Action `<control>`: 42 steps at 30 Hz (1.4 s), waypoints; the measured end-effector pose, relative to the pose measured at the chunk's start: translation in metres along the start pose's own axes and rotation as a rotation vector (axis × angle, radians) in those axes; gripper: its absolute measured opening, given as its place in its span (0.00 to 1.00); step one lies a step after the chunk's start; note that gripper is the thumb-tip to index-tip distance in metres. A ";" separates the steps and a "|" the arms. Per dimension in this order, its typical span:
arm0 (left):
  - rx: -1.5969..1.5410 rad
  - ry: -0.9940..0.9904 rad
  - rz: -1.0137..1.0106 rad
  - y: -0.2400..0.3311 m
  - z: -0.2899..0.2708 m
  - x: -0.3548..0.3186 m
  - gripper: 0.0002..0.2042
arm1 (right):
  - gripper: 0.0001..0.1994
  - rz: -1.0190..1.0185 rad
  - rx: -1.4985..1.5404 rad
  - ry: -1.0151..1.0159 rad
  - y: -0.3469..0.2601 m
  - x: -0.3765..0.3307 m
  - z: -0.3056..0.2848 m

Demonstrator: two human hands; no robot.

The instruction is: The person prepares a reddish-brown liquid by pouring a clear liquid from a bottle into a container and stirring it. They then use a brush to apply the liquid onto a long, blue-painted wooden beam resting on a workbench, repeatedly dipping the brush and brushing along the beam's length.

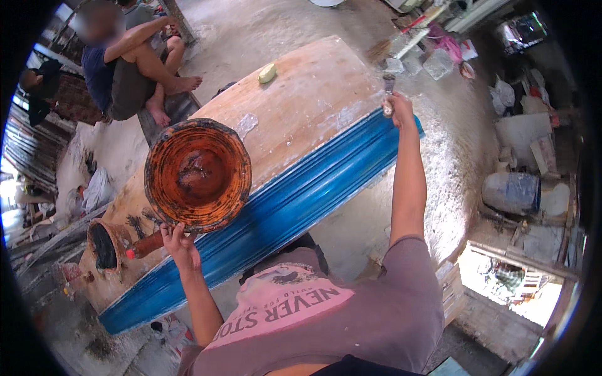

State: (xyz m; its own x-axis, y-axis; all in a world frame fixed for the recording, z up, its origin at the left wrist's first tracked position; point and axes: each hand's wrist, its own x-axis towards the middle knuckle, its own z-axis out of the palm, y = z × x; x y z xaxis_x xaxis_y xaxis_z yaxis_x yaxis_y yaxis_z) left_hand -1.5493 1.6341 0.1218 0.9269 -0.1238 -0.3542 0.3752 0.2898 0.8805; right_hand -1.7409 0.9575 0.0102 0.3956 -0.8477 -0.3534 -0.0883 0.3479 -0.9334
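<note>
My left hand point(182, 249) is at the near rim of a wide orange-and-black bowl point(162, 178), its bent fingers closed on the edge. Reddish-brown colour coats the bowl's inside. At the far right end of the board, my right hand point(401, 111) grips the pale handle of a short brush point(389, 83); its dark, flat head points away from me. Below that hand runs a long, glossy blue ridged moulding point(276, 197), lying along the near edge of the wooden board point(301, 81). A brown bottle with a red cap point(145, 245) lies beside my left hand.
An orange pot point(119, 241) with a dark opening stands at the board's left end. A pale green oval piece point(267, 73) lies on the far part. Another person point(119, 75) sits at the upper left. A blue-and-white barrel point(511, 192) lies by cluttered shelves at right.
</note>
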 end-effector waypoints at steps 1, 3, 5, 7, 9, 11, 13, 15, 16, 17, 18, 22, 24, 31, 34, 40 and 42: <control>0.011 0.027 0.004 0.001 0.010 -0.005 0.20 | 0.14 0.037 -0.190 0.045 0.008 0.036 0.001; -0.020 0.038 -0.012 0.004 0.029 -0.006 0.21 | 0.14 0.000 -0.609 0.220 0.014 0.121 -0.041; -0.073 0.026 -0.046 -0.010 0.036 -0.001 0.22 | 0.19 -0.199 -0.606 0.519 0.008 0.184 -0.059; -0.003 0.098 -0.006 -0.002 0.055 -0.012 0.22 | 0.24 -0.221 -1.567 0.201 0.047 0.184 -0.018; -0.003 0.150 0.000 -0.001 0.073 -0.015 0.19 | 0.15 -0.301 -1.761 0.279 0.059 0.165 0.002; -0.018 0.114 0.000 0.000 0.074 -0.010 0.16 | 0.15 -0.276 -1.826 0.204 0.043 0.144 0.015; -0.051 0.078 -0.001 -0.011 0.073 -0.005 0.15 | 0.15 -0.290 -1.769 0.166 0.011 0.106 0.024; -0.024 0.138 0.021 -0.009 0.081 -0.018 0.14 | 0.16 -0.328 -1.662 0.017 -0.015 0.054 0.064; -0.030 0.146 0.040 -0.012 0.077 -0.023 0.14 | 0.16 -0.363 -1.588 -0.070 -0.038 0.021 0.088; -0.035 0.140 0.060 -0.014 0.071 -0.024 0.13 | 0.17 -0.393 -1.509 -0.144 -0.060 -0.014 0.110; -0.027 0.118 0.065 -0.019 0.069 -0.019 0.13 | 0.17 -0.426 -1.282 -0.253 -0.081 -0.049 0.121; -0.018 0.037 0.074 -0.023 0.080 -0.008 0.12 | 0.16 -0.597 -0.837 -0.599 -0.122 -0.207 0.203; -0.010 0.002 0.095 -0.022 0.081 -0.007 0.12 | 0.16 -0.588 -0.773 -0.855 -0.098 -0.260 0.253; -0.003 -0.076 0.102 -0.028 0.082 -0.023 0.12 | 0.06 -1.225 -1.350 -0.641 0.021 -0.346 0.369; -0.012 -0.081 0.143 -0.040 0.066 -0.027 0.14 | 0.06 -1.312 -1.376 -0.832 0.024 -0.366 0.358; -0.140 -0.071 0.196 -0.047 0.061 -0.045 0.16 | 0.08 -1.436 -1.483 -0.480 0.009 -0.372 0.354; -0.188 -0.098 0.153 -0.055 0.051 -0.043 0.17 | 0.08 -1.390 -1.495 -0.743 0.018 -0.390 0.337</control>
State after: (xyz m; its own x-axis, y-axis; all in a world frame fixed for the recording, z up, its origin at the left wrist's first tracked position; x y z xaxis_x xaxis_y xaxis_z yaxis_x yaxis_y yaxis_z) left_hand -1.6098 1.5755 0.1045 0.9714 -0.1537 -0.1811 0.2337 0.4822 0.8443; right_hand -1.5883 1.4289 0.1526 0.9717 0.1847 0.1469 0.1829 -0.9828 0.0261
